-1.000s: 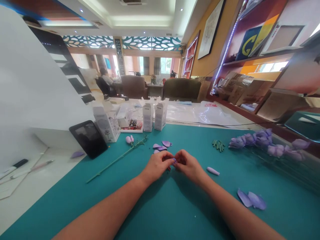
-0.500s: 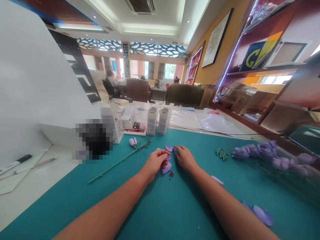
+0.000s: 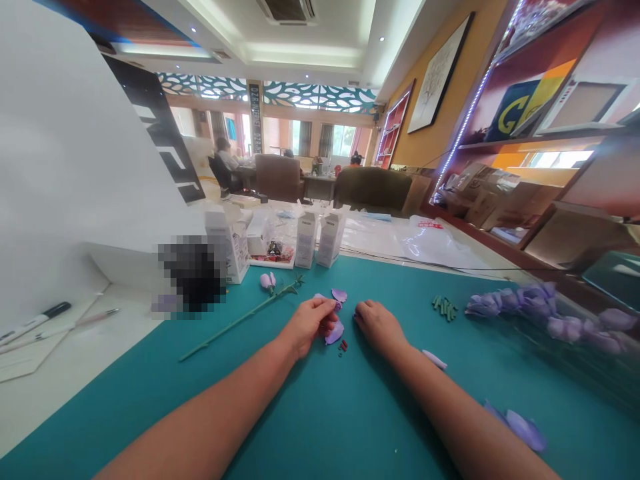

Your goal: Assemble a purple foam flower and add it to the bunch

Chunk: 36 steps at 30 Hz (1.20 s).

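One dark-capped marker lies near the left edge of the tabletop; rightward, white cartons line its far edge, a green stem before them. Purple petals and red bits lie between the hands; beyond, the right forearm partly hides a lilac roll, and purple blooms crowd the right edge. From here, the left hand has its fingers pinched on a small purple piece by the petals. The right hand, palm down, curls its fingers; I can't tell whether they grip anything.
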### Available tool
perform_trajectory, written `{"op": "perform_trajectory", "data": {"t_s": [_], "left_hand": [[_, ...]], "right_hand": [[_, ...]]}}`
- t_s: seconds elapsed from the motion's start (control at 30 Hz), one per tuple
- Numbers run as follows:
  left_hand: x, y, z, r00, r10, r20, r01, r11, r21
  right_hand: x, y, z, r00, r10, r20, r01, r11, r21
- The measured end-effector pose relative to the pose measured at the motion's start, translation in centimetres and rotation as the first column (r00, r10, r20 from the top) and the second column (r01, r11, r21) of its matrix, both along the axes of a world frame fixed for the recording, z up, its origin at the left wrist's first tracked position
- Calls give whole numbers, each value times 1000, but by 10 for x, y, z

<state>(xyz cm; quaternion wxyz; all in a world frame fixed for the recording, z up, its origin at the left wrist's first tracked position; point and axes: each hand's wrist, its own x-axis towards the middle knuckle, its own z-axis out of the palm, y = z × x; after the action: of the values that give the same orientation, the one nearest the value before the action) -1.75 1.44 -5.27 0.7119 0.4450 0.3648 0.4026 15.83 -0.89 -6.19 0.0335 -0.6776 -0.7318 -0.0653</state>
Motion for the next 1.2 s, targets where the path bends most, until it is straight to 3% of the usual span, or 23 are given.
{"op": "perform_trajectory", "data": {"t_s": [0.5,0.7,0.9,0.97,1.03,1.1,1.2], "left_hand": [[1,-2,5,992,-31,-119,28,999,-29],[1,-2,7,990,-43,-132,37,998,-47],[2,-4,8,985,-46,-168,46,999,-7],[3,-5,9,980,-36,-193,39,999,12],[4,-6,10,978,-28,-207,36,999,35],[5,-7,10,978,-32,-208,45,997,60],[6,-7,8,975,-41,-219,65,993,101]], "right_hand": [[-6,-29,11,996,83,40,-78,991,-110],[-3,-29,13,999,37,36,-31,990,-141],[5,-24,9,999,-18,-39,15,997,-81],[8,-21,8,980,27,-196,-32,999,-18],[9,-20,8,870,140,-472,-97,989,115],[6,-20,8,666,245,-705,-100,965,241],[-2,-23,7,456,259,-851,-72,964,255]]}}
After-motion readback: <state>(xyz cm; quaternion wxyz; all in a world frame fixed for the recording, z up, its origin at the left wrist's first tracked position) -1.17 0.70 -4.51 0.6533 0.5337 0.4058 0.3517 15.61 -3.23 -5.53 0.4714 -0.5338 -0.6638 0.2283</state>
